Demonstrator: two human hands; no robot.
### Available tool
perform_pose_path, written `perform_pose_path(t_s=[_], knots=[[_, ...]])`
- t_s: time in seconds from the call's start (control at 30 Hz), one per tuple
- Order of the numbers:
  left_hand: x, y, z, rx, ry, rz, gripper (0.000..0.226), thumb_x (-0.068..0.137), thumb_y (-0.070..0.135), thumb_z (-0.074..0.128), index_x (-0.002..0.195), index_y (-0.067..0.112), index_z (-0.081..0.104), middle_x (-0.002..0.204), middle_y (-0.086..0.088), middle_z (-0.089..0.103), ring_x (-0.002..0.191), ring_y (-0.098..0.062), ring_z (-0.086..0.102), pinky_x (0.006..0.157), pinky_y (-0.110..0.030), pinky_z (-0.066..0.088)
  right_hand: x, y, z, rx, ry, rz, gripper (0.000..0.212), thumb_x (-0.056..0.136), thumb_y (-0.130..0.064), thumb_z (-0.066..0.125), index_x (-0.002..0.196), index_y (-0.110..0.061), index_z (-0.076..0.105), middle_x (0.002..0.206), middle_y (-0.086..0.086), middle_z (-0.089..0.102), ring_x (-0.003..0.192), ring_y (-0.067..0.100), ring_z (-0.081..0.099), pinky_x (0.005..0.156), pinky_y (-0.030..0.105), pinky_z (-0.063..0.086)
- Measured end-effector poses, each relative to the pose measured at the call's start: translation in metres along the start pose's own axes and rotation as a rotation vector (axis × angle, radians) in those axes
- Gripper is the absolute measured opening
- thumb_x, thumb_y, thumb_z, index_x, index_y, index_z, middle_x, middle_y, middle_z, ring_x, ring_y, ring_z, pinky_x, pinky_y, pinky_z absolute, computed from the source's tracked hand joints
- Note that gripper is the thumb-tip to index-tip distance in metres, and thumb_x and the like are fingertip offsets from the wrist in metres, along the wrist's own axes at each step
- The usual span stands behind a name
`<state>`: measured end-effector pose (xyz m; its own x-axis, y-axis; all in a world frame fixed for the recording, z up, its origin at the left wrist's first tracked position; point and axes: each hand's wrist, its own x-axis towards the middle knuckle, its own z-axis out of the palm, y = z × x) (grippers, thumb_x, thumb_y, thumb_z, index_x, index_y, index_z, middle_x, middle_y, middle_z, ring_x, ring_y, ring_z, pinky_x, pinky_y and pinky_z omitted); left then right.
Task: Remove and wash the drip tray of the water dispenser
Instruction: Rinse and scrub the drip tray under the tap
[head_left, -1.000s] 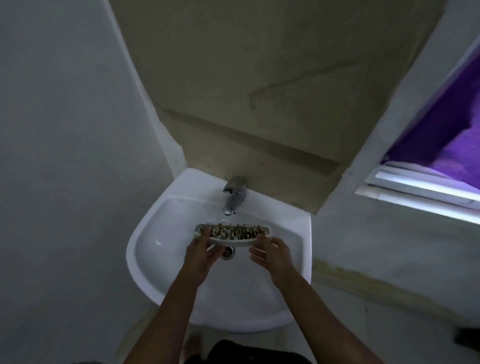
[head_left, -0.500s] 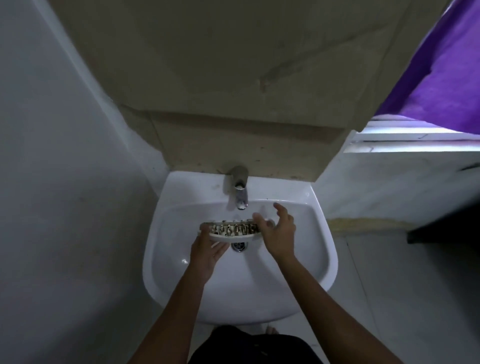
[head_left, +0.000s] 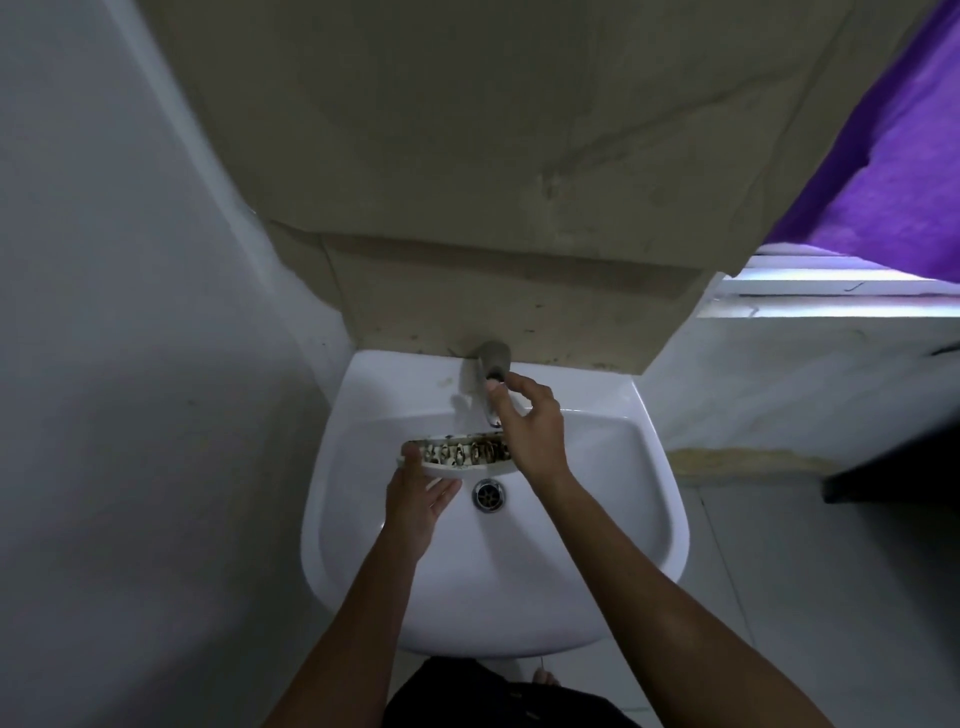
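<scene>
So the drip tray (head_left: 457, 456) is a white curved thing with a grimy slotted grille on top, and it's sitting up over the bowl of the white sink (head_left: 613, 519), just at 11 o'clock of the drain (head_left: 488, 494). On my feed the left hand (head_left: 415, 506) has it by its left end, thumb over the top edge and fingers curled underneath, so that's a proper grip. The right hand (head_left: 530, 431) is off the tray and up at the tap (head_left: 493, 382), which is at 12 o'clock of the drain; thumb and forefinger are pinched around the spout near its top, the other fingers loosely curled. Tan wall behind the sink, grey wall at 9 o'clock, purple cloth (head_left: 893, 171) hanging at 2 o'clock over a bright window sill.
</scene>
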<state>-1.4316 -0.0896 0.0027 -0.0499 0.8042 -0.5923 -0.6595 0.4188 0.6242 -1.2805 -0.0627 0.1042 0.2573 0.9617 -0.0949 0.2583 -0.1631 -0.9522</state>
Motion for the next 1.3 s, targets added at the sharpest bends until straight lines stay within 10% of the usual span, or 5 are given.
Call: perform_pose_path(t_s=[0.37,0.8,1.17,1.3], knots=[[-0.003,-0.002,0.004,-0.017,0.025,0.018,0.045,0.092,0.045,0.058,0.127,0.016,0.057,0.121,-0.010,0.066,0.102,-0.021,0.070,0.073,-0.031,0.060,0.019,-0.006,0.006,0.085,0.078,0.025,0.029,0.091,-0.035,0.068,0.107,-0.011,0.067,0.105,0.001,0.069,0.099,0.012,0.060,0.079,0.014,0.044],[-0.001,-0.004,-0.002,0.007,0.033,0.026,0.045,0.093,0.043,0.058,0.130,0.017,0.055,0.125,-0.009,0.064,0.107,-0.021,0.066,0.077,-0.032,0.059,0.041,-0.015,0.004,0.141,0.086,0.053,0.028,0.086,-0.043,0.071,0.098,-0.017,0.068,0.098,0.002,0.071,0.095,0.017,0.066,0.086,0.031,0.055],[-0.007,-0.009,0.004,-0.015,0.077,0.020,0.044,0.093,0.048,0.055,0.125,0.018,0.054,0.116,-0.006,0.064,0.101,-0.019,0.066,0.073,-0.031,0.059,0.040,-0.007,-0.013,0.052,0.005,-0.011,0.030,0.087,-0.049,0.068,0.099,-0.022,0.069,0.095,-0.007,0.070,0.093,0.012,0.064,0.077,0.019,0.048],[-0.005,-0.007,0.008,-0.031,0.074,0.025,0.045,0.094,0.048,0.052,0.126,0.017,0.054,0.117,-0.006,0.064,0.101,-0.020,0.066,0.076,-0.032,0.057,0.024,0.036,-0.033,-0.247,0.127,0.089,0.040,0.091,-0.053,0.060,0.114,-0.021,0.068,0.112,0.005,0.069,0.107,0.024,0.062,0.094,0.038,0.051]])
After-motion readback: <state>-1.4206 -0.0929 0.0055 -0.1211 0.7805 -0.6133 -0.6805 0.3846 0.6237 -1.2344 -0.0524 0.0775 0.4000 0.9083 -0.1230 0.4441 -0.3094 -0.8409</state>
